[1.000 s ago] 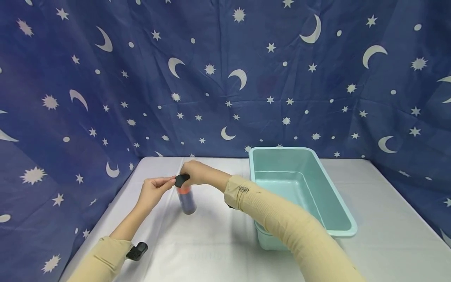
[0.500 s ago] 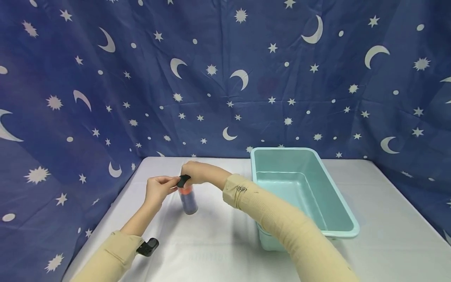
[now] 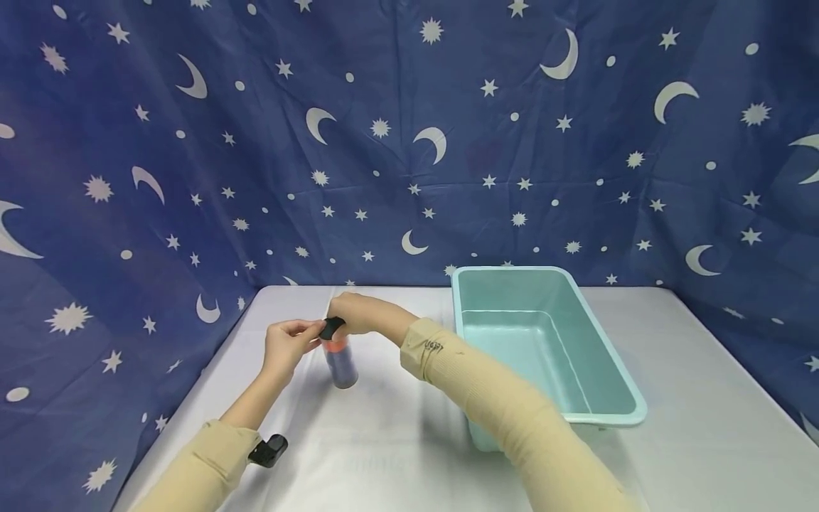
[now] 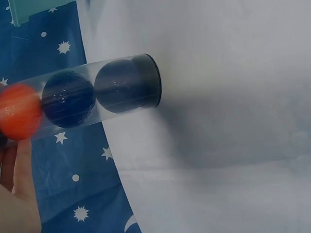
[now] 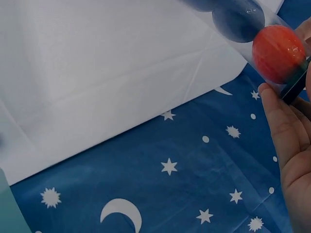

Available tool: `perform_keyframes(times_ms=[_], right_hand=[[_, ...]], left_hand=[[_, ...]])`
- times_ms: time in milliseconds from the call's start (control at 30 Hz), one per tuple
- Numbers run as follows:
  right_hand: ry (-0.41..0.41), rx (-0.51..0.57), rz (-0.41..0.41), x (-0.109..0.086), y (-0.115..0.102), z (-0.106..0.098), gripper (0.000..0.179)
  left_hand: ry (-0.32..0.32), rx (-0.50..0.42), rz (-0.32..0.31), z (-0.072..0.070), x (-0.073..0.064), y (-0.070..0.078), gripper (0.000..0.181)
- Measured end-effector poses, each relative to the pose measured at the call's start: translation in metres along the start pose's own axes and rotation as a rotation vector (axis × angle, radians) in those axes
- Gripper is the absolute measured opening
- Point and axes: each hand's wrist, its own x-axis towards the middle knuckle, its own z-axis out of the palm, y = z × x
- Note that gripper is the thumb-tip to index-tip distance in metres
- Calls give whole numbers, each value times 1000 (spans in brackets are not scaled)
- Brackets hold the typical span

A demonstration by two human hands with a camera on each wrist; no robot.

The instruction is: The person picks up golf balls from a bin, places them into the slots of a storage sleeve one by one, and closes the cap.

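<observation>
A clear tube of balls [image 3: 342, 368] stands slightly tilted over the left part of the table. Inside it are an orange-red ball [image 4: 20, 111] near the top and two dark blue balls, one of them the middle ball [image 4: 68, 99]. A black cap [image 3: 330, 328] covers the upper end; the lower end is dark too. My right hand [image 3: 358, 313] grips the capped end from above. With thumb and fingertips, my left hand [image 3: 284, 348] pinches the cap's left edge. Whether the tube's bottom touches the table, I cannot tell. Some fingertips are hidden behind the cap.
A light teal plastic bin [image 3: 457, 306] stands on the right half of the table, partly behind my right sleeve [image 3: 486, 391]. White cloth covers the table [image 3: 384, 441]. A blue curtain [image 3: 409, 142] with moons and stars hangs at the back and left.
My left hand has shifted slightly right, and its fingers have come closer in around the cap. The right hand and the tube have stayed almost still.
</observation>
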Motion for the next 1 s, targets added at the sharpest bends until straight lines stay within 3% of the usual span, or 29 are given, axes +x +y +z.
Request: perform_keyframes(times_ms=[300, 500, 633, 867, 1000], right_hand=[[21, 13, 35, 0, 3, -2, 14], [17, 23, 20, -3, -4, 0, 14], [11, 1, 62, -7, -11, -1, 16], [-58, -105, 111, -23, -10, -21, 55], [-59, -79, 108, -39, -4, -35, 54]], left_hand=[[20, 14, 58, 5, 4, -2, 23], [33, 72, 98, 2, -2, -7, 21], [26, 89, 119, 0, -5, -6, 21], [0, 62, 127, -1, -7, -2, 28], [-33, 71, 149, -6, -10, 1, 32]])
